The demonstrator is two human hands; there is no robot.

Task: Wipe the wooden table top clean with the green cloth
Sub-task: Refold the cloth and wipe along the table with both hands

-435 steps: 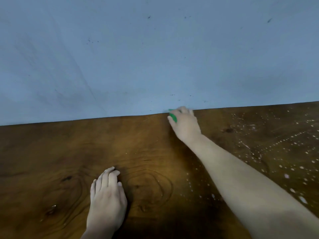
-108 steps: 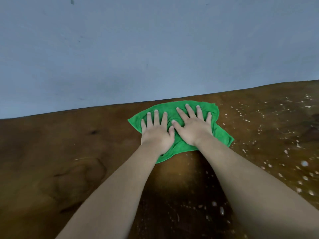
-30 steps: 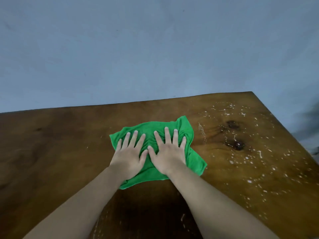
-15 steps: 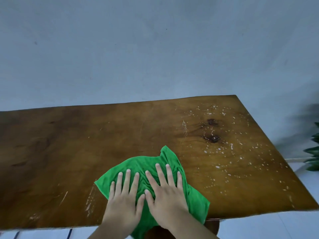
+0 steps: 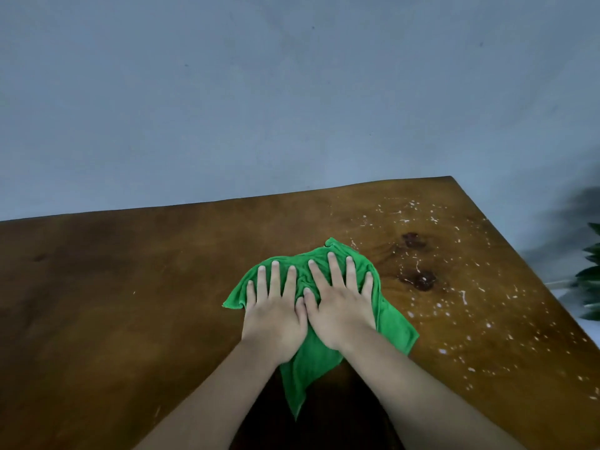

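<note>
The green cloth (image 5: 393, 323) lies crumpled on the brown wooden table top (image 5: 113, 303), right of centre. My left hand (image 5: 276, 316) and my right hand (image 5: 341, 306) lie flat on it side by side, fingers spread and pointing away from me, thumbs touching. Both palms press the cloth onto the wood; neither hand grips it. A corner of the cloth trails back between my forearms. White specks (image 5: 464, 297) are scattered over the table's right part, just right of the cloth.
Two dark knots (image 5: 418, 279) mark the wood right of the cloth. A blue-grey wall (image 5: 292, 92) stands behind the table's far edge. The table's right edge runs diagonally, with green plant leaves (image 5: 589, 277) beyond it.
Both hands have pushed the cloth away from me, from the table's near edge towards its middle. The cloth now sits close to the dark knots.
</note>
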